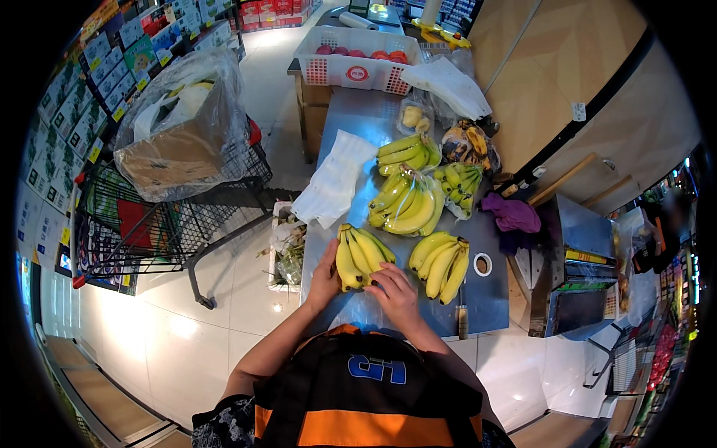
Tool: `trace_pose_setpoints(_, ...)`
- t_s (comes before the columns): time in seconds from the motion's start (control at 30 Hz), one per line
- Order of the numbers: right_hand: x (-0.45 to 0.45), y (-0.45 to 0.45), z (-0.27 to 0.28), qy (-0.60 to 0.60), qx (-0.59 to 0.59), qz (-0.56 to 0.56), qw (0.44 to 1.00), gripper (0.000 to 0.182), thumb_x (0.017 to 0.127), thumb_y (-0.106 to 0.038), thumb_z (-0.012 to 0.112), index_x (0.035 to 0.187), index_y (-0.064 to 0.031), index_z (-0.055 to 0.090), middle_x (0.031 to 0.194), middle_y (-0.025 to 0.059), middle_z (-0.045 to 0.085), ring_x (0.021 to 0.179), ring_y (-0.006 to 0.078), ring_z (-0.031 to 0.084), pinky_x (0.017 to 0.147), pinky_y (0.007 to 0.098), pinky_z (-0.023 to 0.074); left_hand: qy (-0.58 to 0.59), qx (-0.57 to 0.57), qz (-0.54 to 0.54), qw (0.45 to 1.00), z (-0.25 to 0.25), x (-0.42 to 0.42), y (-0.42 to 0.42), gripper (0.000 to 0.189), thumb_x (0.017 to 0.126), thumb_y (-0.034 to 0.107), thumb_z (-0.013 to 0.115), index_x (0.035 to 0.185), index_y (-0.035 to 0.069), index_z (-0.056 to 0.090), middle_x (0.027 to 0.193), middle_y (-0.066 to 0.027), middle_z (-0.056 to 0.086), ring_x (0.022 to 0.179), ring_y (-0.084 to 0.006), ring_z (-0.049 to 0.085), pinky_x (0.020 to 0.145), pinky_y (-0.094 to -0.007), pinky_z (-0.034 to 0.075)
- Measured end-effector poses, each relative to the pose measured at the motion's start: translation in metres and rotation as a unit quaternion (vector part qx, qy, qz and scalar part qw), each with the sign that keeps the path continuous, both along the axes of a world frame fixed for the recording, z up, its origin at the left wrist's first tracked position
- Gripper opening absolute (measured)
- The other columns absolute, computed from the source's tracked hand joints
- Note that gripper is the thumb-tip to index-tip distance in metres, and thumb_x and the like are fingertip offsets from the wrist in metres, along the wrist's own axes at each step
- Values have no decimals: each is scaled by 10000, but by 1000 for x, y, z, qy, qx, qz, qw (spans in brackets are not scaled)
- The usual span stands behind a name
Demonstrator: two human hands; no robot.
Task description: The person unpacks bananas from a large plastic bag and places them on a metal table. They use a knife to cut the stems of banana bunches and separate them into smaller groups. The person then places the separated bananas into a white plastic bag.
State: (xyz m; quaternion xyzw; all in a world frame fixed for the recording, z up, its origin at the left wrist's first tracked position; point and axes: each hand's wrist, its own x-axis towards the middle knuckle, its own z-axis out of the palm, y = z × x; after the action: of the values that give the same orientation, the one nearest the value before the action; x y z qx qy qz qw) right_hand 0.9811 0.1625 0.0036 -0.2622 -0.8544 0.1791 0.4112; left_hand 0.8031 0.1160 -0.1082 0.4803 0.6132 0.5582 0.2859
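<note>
A bunch of yellow bananas [358,255] lies on the metal table [493,308] in front of me. My left hand [324,280] grips its left side, the fingertips hidden behind the fruit. My right hand [396,291] touches the lower right tips, its fingers bent and nothing else seen in it. To the right rests a second loose bunch [442,263], untouched. Beyond them are a plastic-wrapped bunch of bananas [406,204], another wrapped bunch [408,154] and a bag of small green bananas [459,185]. White foam sheets [335,179] lie at the left.
A knife with a wooden handle [462,322] and a roll of tape [482,264] lie at the right. A purple cloth [511,213] hangs over the right edge. A white crate [358,70] of red fruit stands at the far end. A shopping cart [185,224] carrying a bagged cardboard box stands left.
</note>
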Motion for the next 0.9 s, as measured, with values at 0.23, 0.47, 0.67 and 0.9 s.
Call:
trace_pose_setpoints(0.23, -9, -5, -12, -2, 17, -29, 999, 312, 641, -78, 770, 922, -61, 637, 949, 59, 597, 1013, 257, 597, 790, 344, 518, -57, -70, 60, 994, 18, 27, -15, 657, 837, -53, 480, 1432, -3, 204, 1439, -244, 298, 1279, -302, 406, 1026, -326, 346)
trace_pose_setpoints(0.47, 8, -8, -16, -70, 21, 30, 997, 404, 658, -134, 755, 1032, -66, 617, 1039, 78, 586, 1078, 277, 556, 846, 371, 488, -143, 8, 74, 987, -20, 31, -14, 591, 912, 83, 484, 1437, 14, 222, 1426, -197, 347, 1288, -270, 387, 1047, -316, 315)
trace_pose_setpoints(0.67, -1, 32, -9, -41, -156, -77, 984, 389, 831, -234, 645, 1151, -28, 565, 1215, 171, 516, 1169, 385, 454, 969, 408, 394, -87, 8, 80, 993, -3, 33, -16, 589, 923, 131, 496, 1437, 20, 231, 1438, -179, 336, 1283, -258, 391, 1054, -311, 302)
trace_pose_setpoints(0.9, -2, 53, -71, -68, -465, -62, 880, 558, 952, -413, 452, 1326, 1, 438, 1293, 179, 443, 1205, 299, 440, 1008, 329, 330, 165, -59, 90, 980, 24, 30, -16, 614, 852, 52, 501, 1415, 8, 260, 1418, -226, 330, 1263, -367, 403, 1010, -377, 385)
